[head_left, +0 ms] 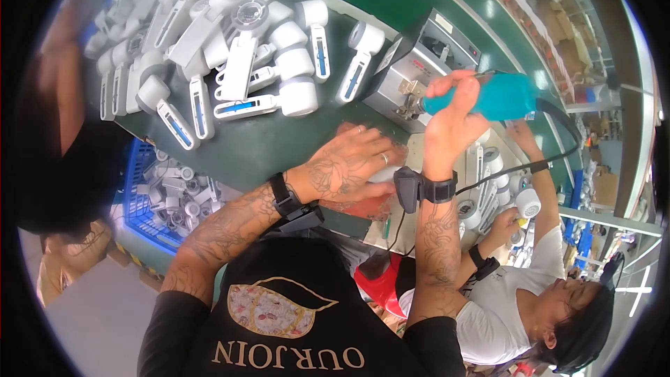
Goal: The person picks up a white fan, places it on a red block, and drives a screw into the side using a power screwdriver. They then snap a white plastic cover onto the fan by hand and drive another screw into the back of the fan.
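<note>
My right hand [453,122] is wrapped around a teal electric screwdriver [508,96] with a black cord. The driver's tip points left, at the front of a grey metal screw feeder [413,70]. Lower down, my left hand [352,160] curls over a white plastic part [388,174] on a reddish pad [363,209] at the bench edge. Most of that part is hidden beneath my fingers. Beyond my left hand lie several white handheld fans [299,96] with round heads and blue-striped handles.
A large heap of fans [209,14] covers the far left of the green bench [258,150]. Below it stands a blue basket [132,195] of white parts. At right a co-worker in a white shirt [499,314] holds a white fan [528,202]. Another person's arm [66,91] shows far left.
</note>
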`<state>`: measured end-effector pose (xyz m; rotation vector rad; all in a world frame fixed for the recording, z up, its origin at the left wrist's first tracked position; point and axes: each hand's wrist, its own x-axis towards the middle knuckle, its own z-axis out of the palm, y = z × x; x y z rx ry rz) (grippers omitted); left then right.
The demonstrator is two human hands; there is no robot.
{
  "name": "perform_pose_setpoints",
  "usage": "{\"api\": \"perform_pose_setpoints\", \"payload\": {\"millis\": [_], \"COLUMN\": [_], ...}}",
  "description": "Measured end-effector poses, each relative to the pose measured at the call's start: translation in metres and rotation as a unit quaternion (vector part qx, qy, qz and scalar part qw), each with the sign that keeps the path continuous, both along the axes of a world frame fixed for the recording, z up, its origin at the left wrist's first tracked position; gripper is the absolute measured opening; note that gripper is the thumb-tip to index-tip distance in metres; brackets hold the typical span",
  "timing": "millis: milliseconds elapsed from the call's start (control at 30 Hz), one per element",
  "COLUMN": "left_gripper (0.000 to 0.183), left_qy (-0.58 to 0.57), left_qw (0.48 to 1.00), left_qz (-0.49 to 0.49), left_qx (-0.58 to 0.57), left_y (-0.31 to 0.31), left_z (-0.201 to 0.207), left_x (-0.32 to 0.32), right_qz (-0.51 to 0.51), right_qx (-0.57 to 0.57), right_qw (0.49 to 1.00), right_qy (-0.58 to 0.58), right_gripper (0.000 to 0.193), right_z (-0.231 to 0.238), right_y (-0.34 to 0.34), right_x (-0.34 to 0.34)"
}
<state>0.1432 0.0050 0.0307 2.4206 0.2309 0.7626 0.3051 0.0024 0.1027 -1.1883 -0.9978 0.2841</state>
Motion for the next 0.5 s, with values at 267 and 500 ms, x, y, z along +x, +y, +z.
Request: {"api": "perform_pose_setpoints", "payload": {"millis": [267,500], "left_gripper": [0.041,0.039], "left_qy": [0.012,0.011], "left_qw": [1.000,1.000], "left_qz": [0.014,0.009], "left_qx": [-0.014,0.006], "left_y": [0.002,0.001], "left_z": [-0.003,0.005], "left_x": [-0.003,0.001], "right_qz": [0.030,0.019], "right_qx": [-0.012,-0.013], "right_qw": [0.998,0.999], "right_qy": [0.052,0.047], "right_gripper": [0.036,0.061], "right_z": [0.006,0.008], "right_y": [-0.021,-0.105], "right_x": [-0.014,-0.018]}}
